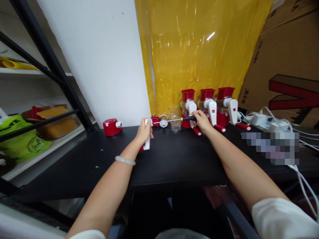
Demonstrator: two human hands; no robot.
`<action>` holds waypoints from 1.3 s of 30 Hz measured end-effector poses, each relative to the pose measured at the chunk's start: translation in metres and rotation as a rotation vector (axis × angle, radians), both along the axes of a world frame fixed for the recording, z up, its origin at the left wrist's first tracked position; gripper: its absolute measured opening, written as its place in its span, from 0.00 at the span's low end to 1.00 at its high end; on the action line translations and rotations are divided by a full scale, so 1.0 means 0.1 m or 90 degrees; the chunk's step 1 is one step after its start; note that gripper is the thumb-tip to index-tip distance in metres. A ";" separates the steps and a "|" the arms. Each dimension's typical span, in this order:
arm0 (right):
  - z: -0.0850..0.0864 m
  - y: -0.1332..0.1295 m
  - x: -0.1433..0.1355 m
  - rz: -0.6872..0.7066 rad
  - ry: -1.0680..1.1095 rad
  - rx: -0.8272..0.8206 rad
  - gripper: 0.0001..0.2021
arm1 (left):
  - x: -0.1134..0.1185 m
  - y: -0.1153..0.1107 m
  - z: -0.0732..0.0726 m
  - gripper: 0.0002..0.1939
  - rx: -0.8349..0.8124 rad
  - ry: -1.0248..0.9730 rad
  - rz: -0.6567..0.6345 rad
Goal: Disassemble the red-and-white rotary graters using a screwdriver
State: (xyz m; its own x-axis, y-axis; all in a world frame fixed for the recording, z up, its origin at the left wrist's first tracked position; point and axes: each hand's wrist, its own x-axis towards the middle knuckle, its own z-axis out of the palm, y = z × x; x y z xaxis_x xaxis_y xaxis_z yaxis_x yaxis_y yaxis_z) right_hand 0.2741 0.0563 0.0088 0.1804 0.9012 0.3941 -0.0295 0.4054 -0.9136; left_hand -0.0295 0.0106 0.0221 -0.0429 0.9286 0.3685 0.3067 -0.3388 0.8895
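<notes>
My left hand is closed around a white crank handle with a red grip, held just above the black table. In my right hand is a screwdriver with a black and yellow handle. Its metal shaft points left, and the tip meets the top end of the crank handle. Behind the shaft are a red part, a white ring-shaped part and a clear plastic housing. A red base with a white fitting stands left of my left hand.
Three red and white hand-crank graters stand in a row at the back right. White chargers and cables lie on the table's right side. A shelf rack borders the left; a large cardboard box leans behind on the right.
</notes>
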 end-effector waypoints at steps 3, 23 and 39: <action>0.04 -0.03 -0.01 0.031 0.049 -0.021 0.19 | 0.00 -0.01 0.02 0.14 0.007 0.004 0.001; 0.08 -0.05 0.02 0.014 0.021 -0.011 0.24 | 0.02 0.00 -0.01 0.12 -0.013 -0.022 -0.010; 0.15 -0.10 -0.03 0.095 0.131 -0.008 0.23 | 0.01 0.00 0.01 0.12 -0.005 -0.020 -0.006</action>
